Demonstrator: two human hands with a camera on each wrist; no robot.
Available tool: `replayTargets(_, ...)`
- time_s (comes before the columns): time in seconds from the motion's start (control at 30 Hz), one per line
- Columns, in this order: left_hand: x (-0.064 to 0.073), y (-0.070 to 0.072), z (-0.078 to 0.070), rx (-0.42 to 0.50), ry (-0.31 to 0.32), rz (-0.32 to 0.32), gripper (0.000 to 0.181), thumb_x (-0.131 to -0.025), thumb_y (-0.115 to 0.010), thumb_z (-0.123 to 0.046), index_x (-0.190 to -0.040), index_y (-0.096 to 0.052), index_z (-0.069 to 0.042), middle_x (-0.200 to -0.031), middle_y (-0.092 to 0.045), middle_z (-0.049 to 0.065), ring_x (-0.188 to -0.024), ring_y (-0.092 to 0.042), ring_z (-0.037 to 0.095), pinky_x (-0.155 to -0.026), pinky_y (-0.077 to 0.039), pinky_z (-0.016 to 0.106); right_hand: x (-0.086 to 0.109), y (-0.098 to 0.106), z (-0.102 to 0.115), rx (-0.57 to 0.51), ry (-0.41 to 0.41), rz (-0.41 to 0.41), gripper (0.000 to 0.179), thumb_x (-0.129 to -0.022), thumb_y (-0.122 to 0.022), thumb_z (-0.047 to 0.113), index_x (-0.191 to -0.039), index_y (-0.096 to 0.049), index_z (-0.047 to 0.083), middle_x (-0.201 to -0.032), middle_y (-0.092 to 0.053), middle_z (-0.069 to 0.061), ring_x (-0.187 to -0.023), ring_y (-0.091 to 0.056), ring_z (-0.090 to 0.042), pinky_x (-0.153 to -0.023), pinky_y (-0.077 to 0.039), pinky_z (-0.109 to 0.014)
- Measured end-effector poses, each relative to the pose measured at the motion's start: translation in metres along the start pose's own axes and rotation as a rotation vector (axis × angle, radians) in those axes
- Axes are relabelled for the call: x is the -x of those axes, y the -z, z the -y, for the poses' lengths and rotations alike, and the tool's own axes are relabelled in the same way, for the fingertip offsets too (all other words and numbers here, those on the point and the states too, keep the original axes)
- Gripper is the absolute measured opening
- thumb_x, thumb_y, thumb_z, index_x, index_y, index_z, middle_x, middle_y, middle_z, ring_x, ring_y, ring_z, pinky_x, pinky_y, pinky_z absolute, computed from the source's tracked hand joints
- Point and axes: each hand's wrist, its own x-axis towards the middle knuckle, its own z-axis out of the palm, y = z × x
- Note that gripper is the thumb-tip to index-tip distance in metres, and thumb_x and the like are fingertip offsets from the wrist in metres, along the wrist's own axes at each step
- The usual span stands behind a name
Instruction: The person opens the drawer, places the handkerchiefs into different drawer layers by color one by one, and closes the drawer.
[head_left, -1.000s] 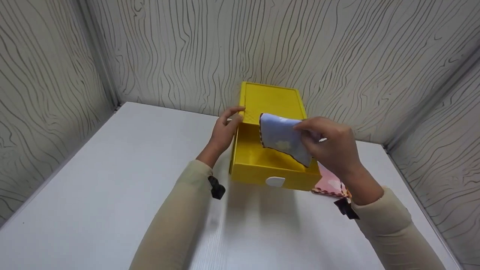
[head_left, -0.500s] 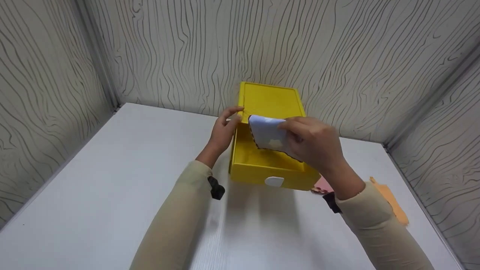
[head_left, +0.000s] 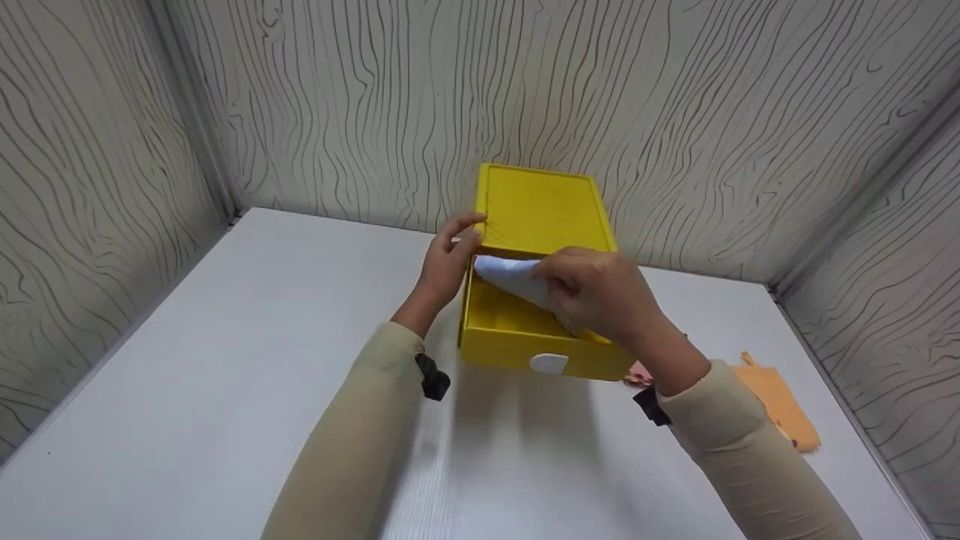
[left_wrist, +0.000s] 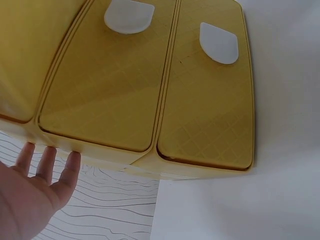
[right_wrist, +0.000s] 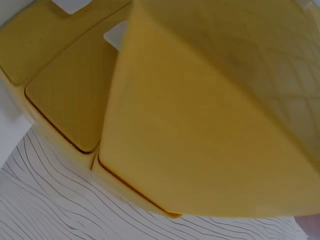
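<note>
A yellow drawer cabinet (head_left: 547, 208) stands against the back wall, its top drawer (head_left: 499, 346) pulled out. My left hand (head_left: 444, 266) rests on the cabinet's left side; in the left wrist view its fairly straight fingers (left_wrist: 70, 172) touch the side edge. Over the drawer, my right hand (head_left: 604, 296) pinches a light blue cloth (head_left: 506, 274) between thumb and fingers. The cloth's left end dips inside the drawer, and the hand hides its right part. In the right wrist view the drawer's side wall (right_wrist: 175, 125) covers most of the hand and all of the cloth.
Two closed drawers with white handles, a middle one (left_wrist: 110, 85) and a lower one (left_wrist: 207, 110), sit below the pulled-out drawer. On the white table (head_left: 225, 360), a pink cloth (head_left: 639, 375) lies partly hidden right of the cabinet. An orange cloth (head_left: 780, 409) lies farther right.
My right hand has moved left and lower with the light blue cloth, bringing it down into the drawer. The orange cloth has come into fuller view. My left hand has stayed in place.
</note>
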Motion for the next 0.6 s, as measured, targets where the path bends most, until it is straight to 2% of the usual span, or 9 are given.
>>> replayTargets(0.2,0.001,-0.001,-0.001,0.011,-0.003,0.007,0.033,-0.098,-0.049,-0.029,-0.129,-0.056,-0.022,-0.139,-0.048,-0.002,-0.102,-0.058,0.02,-0.084,-0.049,0.032,0.003,-0.004,-0.007,-0.069,-0.071,0.089,0.014,-0.083,-0.07,0.008,-0.094,-0.077,0.015,-0.084,-0.074,0.003,-0.073,-0.064,-0.012,-0.073,-0.056,-0.028)
replayTargets(0.43,0.001,-0.002,-0.001,-0.022,0.031,-0.014,0.032,-0.097,-0.046,-0.032,-0.127,-0.057,-0.026,-0.14,-0.048,-0.003,-0.11,-0.056,0.026,-0.095,-0.048,0.042,0.006,-0.01,-0.011,-0.025,-0.031,0.21,0.014,-0.083,-0.07,0.008,-0.092,-0.078,0.017,-0.082,-0.074,0.005,-0.074,-0.06,-0.011,-0.077,-0.054,-0.029)
replayTargets(0.6,0.001,-0.002,0.0,-0.034,0.04,-0.019,0.032,-0.096,-0.045,-0.033,-0.127,-0.056,-0.028,-0.14,-0.047,-0.004,-0.11,-0.057,0.025,-0.095,-0.049,0.043,0.004,-0.013,-0.014,-0.022,-0.113,0.235,0.014,-0.085,-0.068,0.011,-0.092,-0.078,0.019,-0.082,-0.073,0.007,-0.072,-0.057,-0.011,-0.073,-0.051,-0.027)
